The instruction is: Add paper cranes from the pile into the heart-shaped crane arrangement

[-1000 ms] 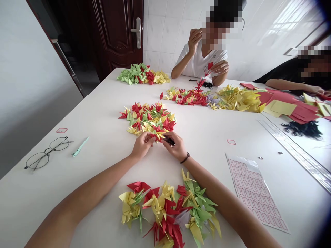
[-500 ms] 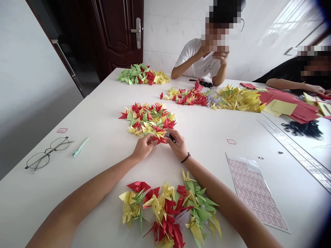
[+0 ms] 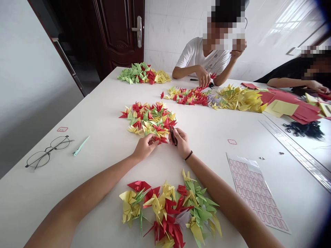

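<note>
Red paper crane (image 3: 162, 140), pinched between left fingers (image 3: 149, 136), right fingers (image 3: 179, 132) closed around a small dark tool (image 3: 173, 136).

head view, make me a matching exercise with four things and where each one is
Things:
1. red folded paper
2. eyeglasses
3. label sheet
4. black tool

Places:
A. lying on the table, right of the right forearm
B. held in the right hand
C. between the fingertips of the left hand
D. lying left of the pale green clip

Right pairs: 1-C, 2-D, 3-A, 4-B
</note>
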Demonstrator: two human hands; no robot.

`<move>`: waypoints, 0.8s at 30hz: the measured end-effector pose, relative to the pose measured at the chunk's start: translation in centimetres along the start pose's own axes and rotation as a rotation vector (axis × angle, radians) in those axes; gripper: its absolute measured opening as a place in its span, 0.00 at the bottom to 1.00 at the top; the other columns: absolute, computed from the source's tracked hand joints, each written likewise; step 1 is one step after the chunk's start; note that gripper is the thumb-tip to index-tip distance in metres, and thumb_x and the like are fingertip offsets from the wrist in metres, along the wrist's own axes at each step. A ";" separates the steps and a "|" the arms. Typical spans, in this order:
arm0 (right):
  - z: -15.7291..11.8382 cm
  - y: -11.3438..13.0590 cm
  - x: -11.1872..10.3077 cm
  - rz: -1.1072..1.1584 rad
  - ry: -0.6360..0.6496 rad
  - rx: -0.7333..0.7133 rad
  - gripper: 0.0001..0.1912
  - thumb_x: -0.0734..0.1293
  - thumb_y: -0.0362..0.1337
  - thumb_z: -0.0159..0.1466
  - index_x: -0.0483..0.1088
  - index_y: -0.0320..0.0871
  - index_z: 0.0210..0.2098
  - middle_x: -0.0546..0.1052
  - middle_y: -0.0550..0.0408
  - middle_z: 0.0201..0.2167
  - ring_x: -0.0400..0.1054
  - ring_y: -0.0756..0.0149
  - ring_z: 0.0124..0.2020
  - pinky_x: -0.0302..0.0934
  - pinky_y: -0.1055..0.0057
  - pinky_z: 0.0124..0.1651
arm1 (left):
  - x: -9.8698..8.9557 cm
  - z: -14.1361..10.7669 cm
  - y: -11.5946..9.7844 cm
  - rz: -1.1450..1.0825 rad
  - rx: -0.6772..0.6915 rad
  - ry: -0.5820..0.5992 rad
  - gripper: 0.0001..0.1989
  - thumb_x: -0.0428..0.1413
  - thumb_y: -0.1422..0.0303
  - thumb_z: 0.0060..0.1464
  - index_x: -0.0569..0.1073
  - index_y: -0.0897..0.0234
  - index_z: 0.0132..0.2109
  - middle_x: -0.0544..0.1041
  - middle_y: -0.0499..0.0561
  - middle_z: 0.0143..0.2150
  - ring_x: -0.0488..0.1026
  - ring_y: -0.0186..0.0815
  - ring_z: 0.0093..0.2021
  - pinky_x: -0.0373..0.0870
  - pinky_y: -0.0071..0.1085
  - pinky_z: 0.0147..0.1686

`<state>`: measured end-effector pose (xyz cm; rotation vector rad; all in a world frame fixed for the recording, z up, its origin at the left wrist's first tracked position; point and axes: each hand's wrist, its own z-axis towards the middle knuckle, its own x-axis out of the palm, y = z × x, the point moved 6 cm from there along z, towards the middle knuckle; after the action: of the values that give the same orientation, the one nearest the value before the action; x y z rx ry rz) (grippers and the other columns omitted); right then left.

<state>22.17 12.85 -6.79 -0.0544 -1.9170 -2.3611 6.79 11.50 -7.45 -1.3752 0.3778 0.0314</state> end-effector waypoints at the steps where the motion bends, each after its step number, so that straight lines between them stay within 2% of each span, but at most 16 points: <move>1: 0.1 -0.2 -0.1 0.011 -0.014 0.025 0.20 0.59 0.54 0.57 0.62 0.42 0.26 0.67 0.60 0.17 0.54 0.77 0.12 0.45 0.76 0.15 | 0.0 0.0 0.0 0.008 -0.003 0.001 0.11 0.53 0.63 0.48 0.69 0.64 0.38 0.70 0.48 0.26 0.67 0.32 0.26 0.65 0.27 0.28; 6: 0.4 -0.4 -0.7 0.020 -0.088 0.056 0.21 0.59 0.54 0.57 0.64 0.41 0.27 0.70 0.59 0.20 0.50 0.80 0.10 0.42 0.77 0.12 | 0.0 0.0 0.0 -0.001 -0.008 -0.002 0.11 0.53 0.62 0.47 0.69 0.63 0.37 0.71 0.48 0.26 0.68 0.33 0.27 0.65 0.28 0.28; 9: 0.4 -0.3 -0.7 0.008 -0.096 0.040 0.18 0.64 0.49 0.54 0.67 0.41 0.34 0.73 0.57 0.25 0.48 0.83 0.10 0.42 0.77 0.12 | 0.0 0.0 0.1 0.005 -0.007 0.004 0.11 0.53 0.62 0.48 0.69 0.63 0.37 0.71 0.48 0.26 0.68 0.33 0.27 0.65 0.27 0.28; 11: 0.4 -0.4 -0.8 -0.013 -0.107 0.067 0.21 0.68 0.46 0.50 0.68 0.40 0.39 0.75 0.55 0.27 0.47 0.83 0.10 0.42 0.77 0.12 | 0.1 0.0 0.1 0.009 -0.005 0.004 0.11 0.53 0.62 0.48 0.69 0.63 0.37 0.71 0.48 0.26 0.67 0.32 0.26 0.64 0.27 0.28; 15: 0.2 -0.5 -0.8 -0.042 -0.133 0.129 0.24 0.69 0.45 0.47 0.68 0.40 0.41 0.77 0.52 0.29 0.45 0.82 0.10 0.41 0.77 0.12 | 0.0 0.0 0.0 0.006 0.005 -0.004 0.11 0.53 0.62 0.48 0.69 0.63 0.37 0.71 0.48 0.26 0.68 0.33 0.26 0.64 0.27 0.27; 19: 0.1 -0.2 -0.6 -0.045 -0.112 0.111 0.23 0.68 0.46 0.49 0.69 0.39 0.40 0.77 0.51 0.28 0.44 0.82 0.10 0.40 0.77 0.12 | -0.1 -0.1 -0.2 0.021 0.001 -0.018 0.12 0.53 0.62 0.48 0.69 0.63 0.40 0.72 0.49 0.27 0.69 0.34 0.27 0.65 0.28 0.29; 24: 0.1 -0.1 -0.8 -0.061 -0.126 0.074 0.23 0.64 0.48 0.54 0.68 0.37 0.42 0.75 0.54 0.20 0.44 0.81 0.10 0.40 0.77 0.12 | -0.1 -0.2 -0.2 0.037 -0.024 -0.005 0.19 0.52 0.61 0.50 0.67 0.61 0.49 0.75 0.49 0.30 0.70 0.33 0.25 0.65 0.28 0.29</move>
<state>22.93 13.00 -6.98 -0.1442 -2.0897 -2.3760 6.74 11.31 -7.29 -1.3916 0.4000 0.0703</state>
